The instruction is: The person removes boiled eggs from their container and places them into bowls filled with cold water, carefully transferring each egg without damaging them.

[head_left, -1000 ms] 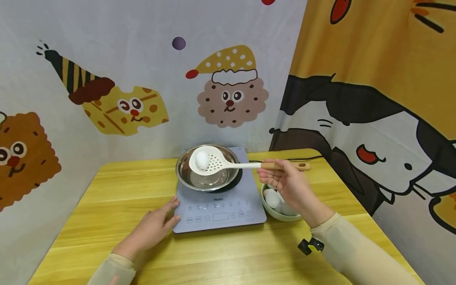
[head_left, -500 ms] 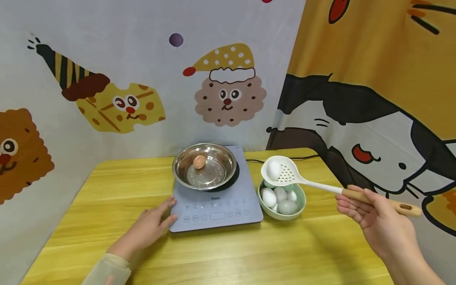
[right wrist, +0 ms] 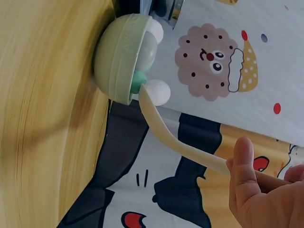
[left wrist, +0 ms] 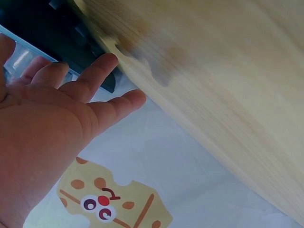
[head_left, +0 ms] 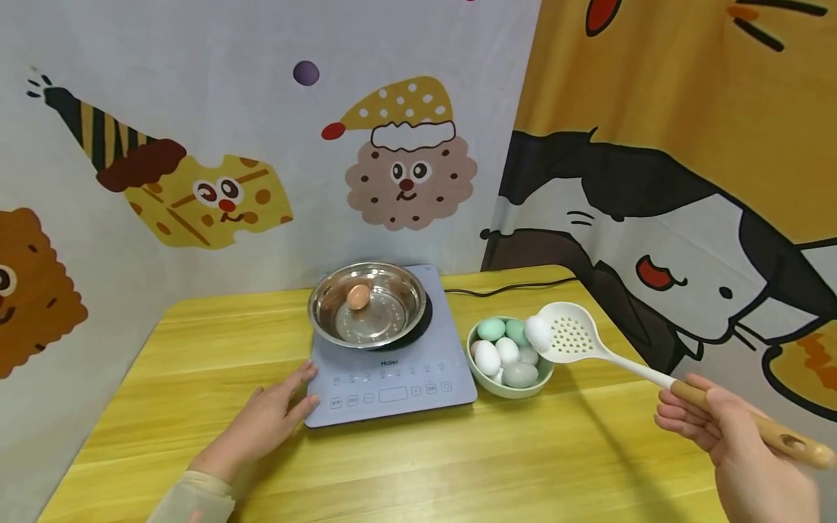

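Observation:
My right hand (head_left: 709,428) grips the wooden handle of a white slotted spoon (head_left: 575,335). A white egg (head_left: 538,333) sits at the spoon's left edge, just above the right rim of a green bowl (head_left: 511,390) that holds several white and greenish eggs. The right wrist view shows the same egg (right wrist: 158,91) beside the green bowl (right wrist: 116,59), with my right hand (right wrist: 249,187) on the spoon handle (right wrist: 175,140). My left hand (head_left: 288,396) lies flat and open on the table, fingertips at the induction cooker (head_left: 392,367). A brown egg (head_left: 357,296) lies in the steel bowl (head_left: 327,309).
The yellow wooden table (head_left: 458,465) is backed by cartoon-print cloth walls at the rear and right. A black cable (head_left: 516,287) runs from the cooker toward the right wall. In the left wrist view my left hand (left wrist: 61,109) lies against the table (left wrist: 228,95).
The spoon with the white egg has moved from above the steel bowl rightward and down to the green bowl's rim. The egg has slid to the spoon's edge. My left hand stayed put.

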